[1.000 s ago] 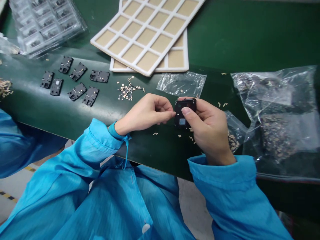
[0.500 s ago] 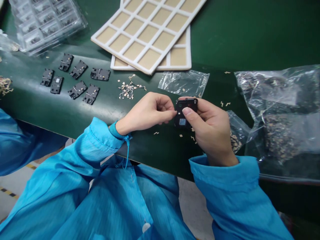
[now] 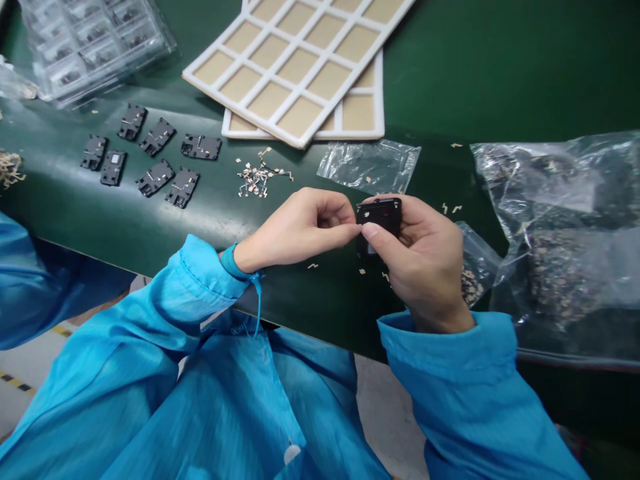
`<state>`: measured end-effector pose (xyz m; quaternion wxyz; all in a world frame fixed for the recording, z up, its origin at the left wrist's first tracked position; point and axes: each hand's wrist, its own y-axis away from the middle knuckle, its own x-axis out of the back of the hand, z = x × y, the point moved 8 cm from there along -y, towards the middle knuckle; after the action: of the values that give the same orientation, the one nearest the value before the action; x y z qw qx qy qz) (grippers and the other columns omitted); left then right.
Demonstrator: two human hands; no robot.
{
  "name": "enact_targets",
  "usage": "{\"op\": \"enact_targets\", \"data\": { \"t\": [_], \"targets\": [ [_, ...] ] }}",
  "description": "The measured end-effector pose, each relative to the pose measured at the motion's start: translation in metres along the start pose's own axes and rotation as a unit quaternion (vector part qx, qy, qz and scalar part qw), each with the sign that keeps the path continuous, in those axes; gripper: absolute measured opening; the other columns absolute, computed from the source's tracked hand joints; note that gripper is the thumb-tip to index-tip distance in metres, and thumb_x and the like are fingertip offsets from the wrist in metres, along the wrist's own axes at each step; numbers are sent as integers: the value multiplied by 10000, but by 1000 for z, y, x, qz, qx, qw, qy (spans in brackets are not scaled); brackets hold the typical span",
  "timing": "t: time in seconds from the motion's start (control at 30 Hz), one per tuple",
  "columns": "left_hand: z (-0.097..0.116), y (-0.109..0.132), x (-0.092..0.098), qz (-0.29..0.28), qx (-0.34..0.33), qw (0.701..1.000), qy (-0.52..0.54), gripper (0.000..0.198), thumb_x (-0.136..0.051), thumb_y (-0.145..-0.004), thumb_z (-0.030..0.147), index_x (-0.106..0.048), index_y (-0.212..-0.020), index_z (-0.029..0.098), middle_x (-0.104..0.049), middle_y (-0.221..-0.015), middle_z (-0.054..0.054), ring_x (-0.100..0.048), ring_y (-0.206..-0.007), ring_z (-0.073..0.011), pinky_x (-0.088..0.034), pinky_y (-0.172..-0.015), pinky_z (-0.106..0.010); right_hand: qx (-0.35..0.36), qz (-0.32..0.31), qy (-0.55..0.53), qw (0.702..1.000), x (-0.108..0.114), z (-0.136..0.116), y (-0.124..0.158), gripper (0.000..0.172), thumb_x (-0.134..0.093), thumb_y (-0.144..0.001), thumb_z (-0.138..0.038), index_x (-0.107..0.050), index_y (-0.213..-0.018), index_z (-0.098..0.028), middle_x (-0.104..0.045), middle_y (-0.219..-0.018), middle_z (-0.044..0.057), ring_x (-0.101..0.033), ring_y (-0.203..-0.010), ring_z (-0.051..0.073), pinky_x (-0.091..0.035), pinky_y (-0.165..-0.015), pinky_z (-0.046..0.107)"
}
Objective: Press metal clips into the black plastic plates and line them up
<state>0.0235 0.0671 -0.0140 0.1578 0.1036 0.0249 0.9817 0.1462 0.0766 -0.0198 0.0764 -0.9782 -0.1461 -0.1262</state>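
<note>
My right hand (image 3: 425,257) grips a small black plastic module (image 3: 380,212), its thumb pressed across the front and the other fingers behind. A tiny pale piece shows near the module's upper left. My left hand (image 3: 305,227) is pinched closed, thumb and forefinger at the module's left edge; what they hold, if anything, is too small to make out. Beyond my left hand lies a loose pile of tiny metallic flex pieces (image 3: 257,177). Several similar black modules (image 3: 156,177) lie on the green table to the left.
White-framed grid trays (image 3: 300,80) are stacked at the back. A clear compartment tray (image 3: 95,47) stands far left. A flat clear bag (image 3: 370,165) lies beyond my hands; a large bag of small parts (image 3: 565,267) is at right. Another person's blue sleeve (image 3: 45,287) shows at left.
My right thumb has slid left and down over the module's front, covering most of its pale label. The module and both hands have shifted slightly right. A pale piece now shows at its upper left.
</note>
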Motion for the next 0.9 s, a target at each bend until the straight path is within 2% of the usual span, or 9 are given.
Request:
{"op": "enact_targets", "data": {
  "t": [0.13,0.2,0.27,0.33,0.43,0.57,0.73,0.83,0.9],
  "targets": [
    [2,0,6,19,-11,1000,17,254,-497,-893,209,-594,-669,138,-587,-609,11,-528,-557,-69,-428,-548,-194,-33,-29,-65,997,-5,9,-1,278,-681,-814,-314,-640,-1079,-238,-711,-937,25,-697,-848,220,-609,-670,339],
    [4,0,15,56,-21,998,17,192,-484,-883,158,-649,-784,151,-624,-690,9,-576,-627,-79,-475,-624,-201,-50,-39,-98,993,-7,12,-1,377,-690,-813,-374,-610,-1160,-249,-712,-953,27,-698,-858,226,-612,-687,360],
    [11,2,22,80,-57,995,-21,203,-561,-824,115,-684,-964,193,-674,-895,-5,-635,-817,-116,-508,-758,-227,-66,-45,-119,990,-8,14,0,469,-703,-801,-425,-577,-1225,-269,-711,-964,27,-701,-836,226,-614,-702,381],
    [22,6,21,68,-113,988,-81,315,-641,-774,113,-691,-1058,241,-654,-1123,-22,-613,-1056,-173,-488,-930,-282,-81,-52,-131,987,-8,15,0,521,-708,-791,-460,-561,-1258,-280,-710,-935,25,-699,-778,218,-614,-685,387],
    [29,9,15,36,-152,976,-151,220,-648,-805,168,-722,-988,263,-638,-1201,-36,-572,-1171,-204,-436,-1041,-345,-98,-72,-149,981,-9,15,1,516,-684,-805,-491,-578,-1254,-261,-686,-802,13,-671,-651,196,-602,-602,367],
    [30,12,13,50,-202,957,-200,169,-597,-859,187,-718,-963,243,-676,-1127,-53,-630,-1083,-185,-489,-969,-328,-101,-89,-161,978,-10,12,1,489,-687,-814,-467,-588,-1236,-241,-627,-691,-15,-625,-570,165,-574,-543,327],
    [35,22,5,72,-347,891,-285,179,-551,-911,214,-675,-1036,188,-692,-1101,-75,-663,-1009,-155,-548,-848,-277,-133,-82,-223,962,-13,10,3,442,-757,-763,-372,-609,-1158,-239,-606,-682,-38,-553,-501,107,-518,-471,247],
    [36,26,4,93,-380,866,-310,172,-547,-920,216,-665,-1040,177,-698,-1091,-82,-669,-986,-144,-555,-817,-258,-145,-85,-246,954,-15,8,4,456,-783,-737,-371,-607,-1139,-250,-586,-656,-48,-551,-509,112,-512,-469,246],
    [38,27,6,105,-386,863,-307,157,-563,-915,222,-672,-1015,169,-705,-1069,-86,-671,-980,-147,-553,-823,-261,-149,-97,-241,954,-16,8,3,473,-774,-745,-430,-602,-1150,-254,-596,-667,-39,-575,-539,130,-522,-488,263]
  ]
}}
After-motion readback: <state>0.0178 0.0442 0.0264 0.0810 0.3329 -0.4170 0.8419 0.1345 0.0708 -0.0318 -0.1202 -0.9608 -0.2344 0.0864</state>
